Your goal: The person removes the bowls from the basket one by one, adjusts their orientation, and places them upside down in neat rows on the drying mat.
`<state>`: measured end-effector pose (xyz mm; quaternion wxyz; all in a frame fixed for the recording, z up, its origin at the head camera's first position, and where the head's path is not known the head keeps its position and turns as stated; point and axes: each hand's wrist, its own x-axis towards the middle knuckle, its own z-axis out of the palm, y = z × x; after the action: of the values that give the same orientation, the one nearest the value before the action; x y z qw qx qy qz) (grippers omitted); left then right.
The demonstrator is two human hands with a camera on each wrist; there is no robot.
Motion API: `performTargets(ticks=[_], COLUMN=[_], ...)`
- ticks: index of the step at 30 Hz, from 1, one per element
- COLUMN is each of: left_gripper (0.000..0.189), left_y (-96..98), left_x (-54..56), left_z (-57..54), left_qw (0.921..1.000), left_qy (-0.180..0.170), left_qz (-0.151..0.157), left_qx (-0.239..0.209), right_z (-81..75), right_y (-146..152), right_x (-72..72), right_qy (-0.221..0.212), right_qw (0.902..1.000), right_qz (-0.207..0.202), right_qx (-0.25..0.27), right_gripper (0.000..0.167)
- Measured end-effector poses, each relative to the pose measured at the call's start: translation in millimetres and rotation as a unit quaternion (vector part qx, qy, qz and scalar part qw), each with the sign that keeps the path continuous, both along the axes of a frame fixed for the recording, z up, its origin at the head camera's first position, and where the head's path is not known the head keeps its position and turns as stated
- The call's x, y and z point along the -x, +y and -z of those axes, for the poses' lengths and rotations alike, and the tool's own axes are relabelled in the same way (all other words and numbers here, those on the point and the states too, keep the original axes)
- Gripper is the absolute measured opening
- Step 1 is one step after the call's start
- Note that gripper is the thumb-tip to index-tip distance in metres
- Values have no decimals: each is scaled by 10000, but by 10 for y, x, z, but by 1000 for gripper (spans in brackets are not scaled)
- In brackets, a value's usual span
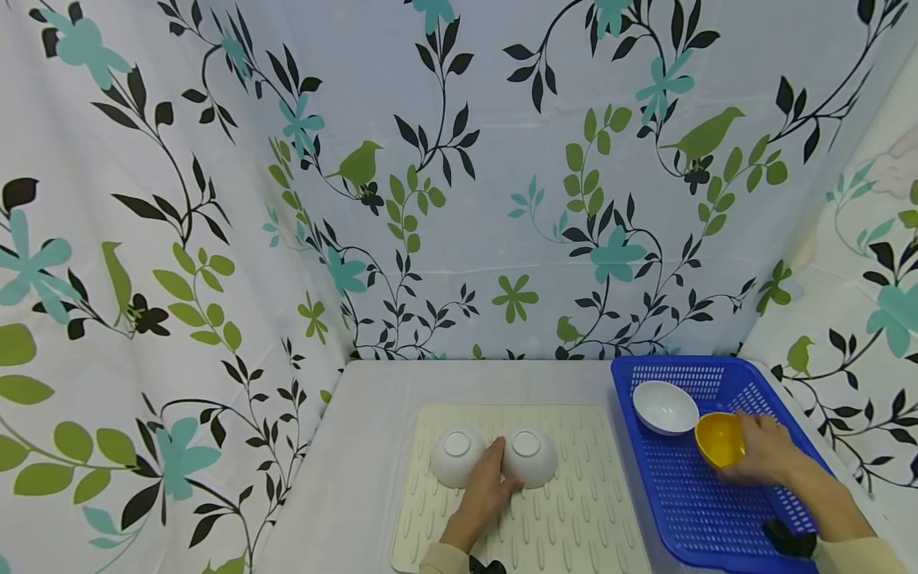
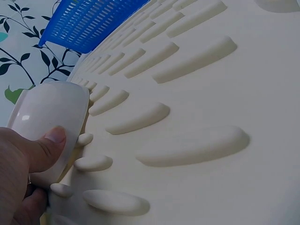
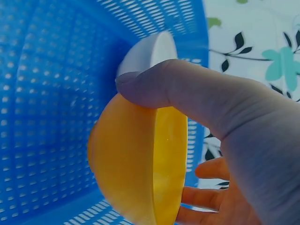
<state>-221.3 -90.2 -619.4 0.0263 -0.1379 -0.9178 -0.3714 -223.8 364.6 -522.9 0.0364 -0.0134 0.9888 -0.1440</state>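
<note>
Two white bowls stand upside down side by side on a cream ridged mat. My left hand grips the right white bowl, thumb on its near side and fingers between it and the left white bowl. Inside a blue basket, my right hand holds a yellow bowl by its right side. The right wrist view shows the thumb on the rim of that yellow bowl and the other fingers partly hidden beyond it. Another white bowl sits right side up in the basket, beside the yellow one.
The basket's slotted walls rise to the right of the mat. White table surface extends left of the mat. A curtain printed with leaves and birds encloses the back and sides.
</note>
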Motion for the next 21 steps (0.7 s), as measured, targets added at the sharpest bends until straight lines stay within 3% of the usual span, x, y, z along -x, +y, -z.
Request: performTargets(ticks=[11,21], left_gripper=[74,73], left_y=[0,-11], left_x=[-8,1], left_z=[-9,47], left_qw=[10000,10000], left_qy=[-41,65], left_qz=[13,48], left_qx=[-15,0], right_z=[-298,-531], right_y=[-286,-692], right_x=[-73,-176], right_qy=[543,677], right_qw=[9982,9950], right_qz=[-235,-577], right_qx=[141,450], right_gripper=[121,123])
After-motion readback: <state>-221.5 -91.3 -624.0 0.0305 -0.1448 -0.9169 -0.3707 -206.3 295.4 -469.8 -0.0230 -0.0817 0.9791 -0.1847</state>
